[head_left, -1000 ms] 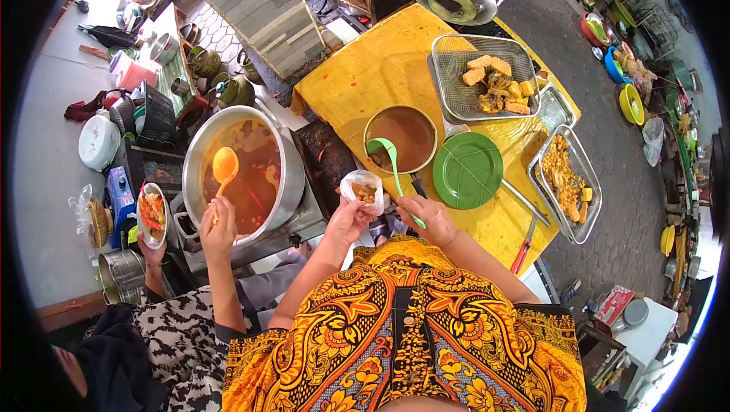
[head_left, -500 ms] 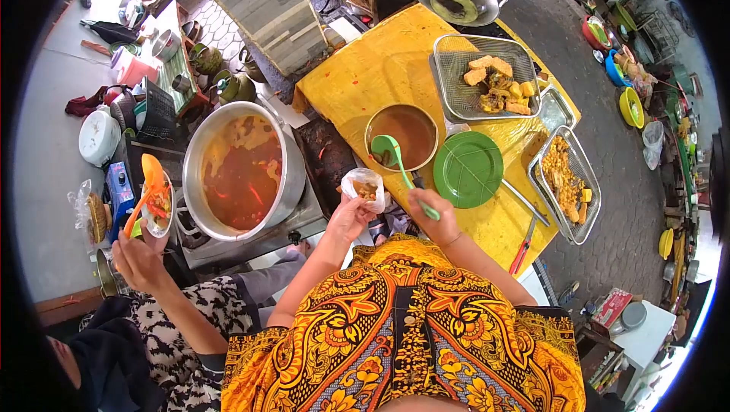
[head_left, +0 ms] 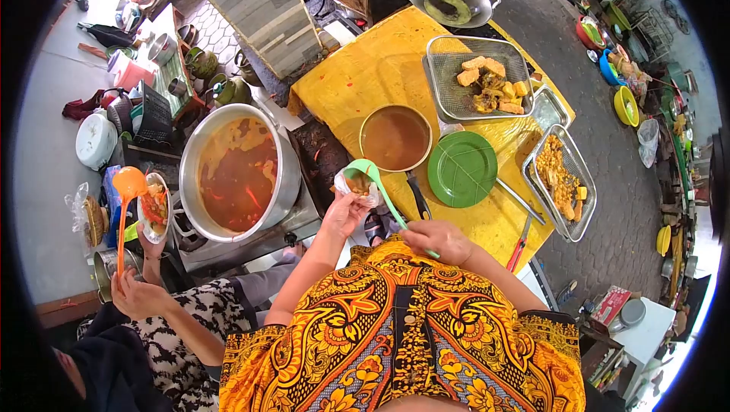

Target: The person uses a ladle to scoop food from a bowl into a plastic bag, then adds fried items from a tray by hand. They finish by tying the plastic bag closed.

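Observation:
My left hand point(head_left: 344, 214) is closed around a small clear plastic bag point(head_left: 371, 200) with brownish food inside. In my right hand point(head_left: 441, 241) is the handle of a light green ladle point(head_left: 386, 201). The ladle's bowl is tilted over the bag's mouth, partly hiding what is inside. Just beyond, a saucepan point(head_left: 395, 138) of brown sauce stands on the yellow table, its black handle pointing toward me. A green leaf-patterned plate point(head_left: 462, 169) sits right of the saucepan.
At left, a big pot point(head_left: 239, 172) of red-brown soup stands on a stove. A co-worker's hand point(head_left: 141, 296) holds an orange ladle point(head_left: 129, 184) beside a dish of food point(head_left: 154, 203). Mesh baskets point(head_left: 437, 70) of fried food, tongs point(head_left: 520, 245) and a wok point(head_left: 449, 1) are to the right.
The green ladle has moved left from the saucepan to the bag's mouth and tipped. The co-worker's orange ladle has swung up and left, away from the dish.

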`<state>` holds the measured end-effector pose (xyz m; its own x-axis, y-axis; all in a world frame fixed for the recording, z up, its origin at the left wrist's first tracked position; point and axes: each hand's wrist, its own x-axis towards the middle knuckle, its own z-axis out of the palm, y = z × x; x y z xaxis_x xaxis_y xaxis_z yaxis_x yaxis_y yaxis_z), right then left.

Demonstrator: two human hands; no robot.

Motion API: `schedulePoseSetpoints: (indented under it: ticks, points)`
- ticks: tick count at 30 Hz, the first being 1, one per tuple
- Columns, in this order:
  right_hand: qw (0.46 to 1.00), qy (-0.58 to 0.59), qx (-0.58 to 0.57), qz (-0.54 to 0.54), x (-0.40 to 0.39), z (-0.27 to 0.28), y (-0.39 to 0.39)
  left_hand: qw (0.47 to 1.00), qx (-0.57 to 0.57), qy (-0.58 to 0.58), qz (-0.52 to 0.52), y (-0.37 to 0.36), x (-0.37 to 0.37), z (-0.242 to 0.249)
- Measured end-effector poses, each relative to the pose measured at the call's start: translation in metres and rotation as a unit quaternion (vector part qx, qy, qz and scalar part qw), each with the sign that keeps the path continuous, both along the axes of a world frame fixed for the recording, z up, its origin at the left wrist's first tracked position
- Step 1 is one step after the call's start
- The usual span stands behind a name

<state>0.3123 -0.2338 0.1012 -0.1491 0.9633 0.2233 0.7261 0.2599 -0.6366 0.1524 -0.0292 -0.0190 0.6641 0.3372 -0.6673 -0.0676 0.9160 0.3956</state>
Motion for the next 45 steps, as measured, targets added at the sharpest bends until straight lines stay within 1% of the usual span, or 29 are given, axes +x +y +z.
schedulePoseSetpoints:
  ticks: [1, 3, 4, 5, 7, 9, 11, 12, 13, 15, 17, 20, 22, 23, 25, 29, 31, 32, 34, 38, 40, 43, 44, 45]
  points:
    - [1.000, 0.000, 0.000, 0.001, 0.001, 0.002, 0.000, 1.000, 0.000, 0.000, 0.001, -0.001, 0.001, 0.001]
    - [0.999, 0.025, 0.034, -0.031, 0.004, 0.004, 0.000, 0.999, 0.019, -0.009, 0.035, -0.004, 0.002, 0.007]
    - [0.995, 0.055, 0.058, -0.061, 0.007, -0.004, 0.001, 0.999, 0.019, -0.009, 0.037, -0.004, 0.002, 0.012]
    - [0.995, 0.055, 0.057, -0.059, 0.012, -0.007, 0.003, 0.999, 0.026, -0.019, 0.035, -0.005, 0.002, 0.017]
    - [0.991, 0.024, 0.026, -0.132, 0.028, -0.009, 0.010, 0.998, 0.033, -0.028, 0.034, -0.005, 0.000, 0.019]
    - [0.989, 0.021, 0.003, -0.148, 0.045, -0.024, 0.018, 0.999, 0.040, -0.020, 0.021, -0.005, -0.004, 0.017]
    - [0.979, 0.045, -0.033, -0.194, 0.059, -0.042, 0.025, 0.999, 0.030, -0.025, 0.025, -0.007, -0.006, 0.019]
    - [0.975, 0.055, -0.088, -0.195, 0.064, -0.044, 0.030, 0.999, 0.021, -0.030, 0.027, -0.007, -0.007, 0.020]
    - [0.976, 0.056, -0.088, -0.192, 0.067, -0.046, 0.033, 0.999, 0.022, -0.029, 0.030, -0.008, -0.009, 0.021]
    - [0.984, -0.056, -0.055, -0.159, 0.072, -0.048, 0.037, 0.998, 0.017, -0.047, 0.025, -0.012, -0.012, 0.022]
    - [0.984, -0.060, -0.061, -0.154, 0.072, -0.051, 0.039, 0.999, 0.013, -0.045, 0.025, -0.014, -0.018, 0.012]
    - [0.983, -0.026, -0.072, -0.167, 0.067, -0.039, 0.042, 0.999, 0.007, -0.038, 0.039, -0.020, -0.021, 0.015]
    - [0.980, 0.020, -0.055, -0.191, 0.064, -0.034, 0.043, 0.999, 0.006, -0.035, 0.026, -0.022, -0.023, 0.013]
    - [0.980, 0.020, -0.055, -0.189, 0.063, -0.036, 0.042, 0.999, 0.005, -0.035, 0.028, -0.023, -0.025, 0.013]
    - [0.967, 0.102, -0.018, -0.232, 0.062, -0.041, 0.041, 0.998, -0.004, -0.050, 0.030, -0.025, -0.027, 0.013]
    - [0.951, 0.148, -0.036, -0.269, 0.059, -0.043, 0.041, 0.997, -0.007, -0.069, 0.020, -0.027, -0.031, 0.008]
    - [0.937, 0.190, -0.038, -0.291, 0.055, -0.040, 0.042, 0.998, 0.025, -0.057, 0.006, -0.028, -0.033, 0.006]
    - [0.936, 0.191, -0.038, -0.292, 0.054, -0.041, 0.041, 0.998, 0.025, -0.057, 0.004, -0.029, -0.033, 0.005]
    - [0.894, 0.303, -0.095, -0.317, 0.051, -0.048, 0.039, 0.999, 0.006, -0.037, 0.016, -0.029, -0.033, 0.007]
    - [0.879, 0.334, -0.087, -0.329, 0.050, -0.057, 0.037, 0.999, 0.004, -0.038, 0.015, -0.028, -0.031, 0.002]
    - [0.823, 0.439, -0.104, -0.346, 0.049, -0.057, 0.036, 0.999, -0.012, -0.040, 0.014, -0.028, -0.030, 0.005]
    - [0.808, 0.467, -0.096, -0.346, 0.050, -0.057, 0.033, 1.000, 0.001, -0.027, 0.010, -0.028, -0.028, 0.009]
    - [0.808, 0.467, -0.095, -0.347, 0.050, -0.057, 0.033, 1.000, 0.001, -0.027, 0.009, -0.028, -0.027, 0.010]
    - [0.819, 0.450, -0.090, -0.344, 0.049, -0.054, 0.032, 0.999, -0.001, -0.043, 0.002, -0.028, -0.027, 0.013]
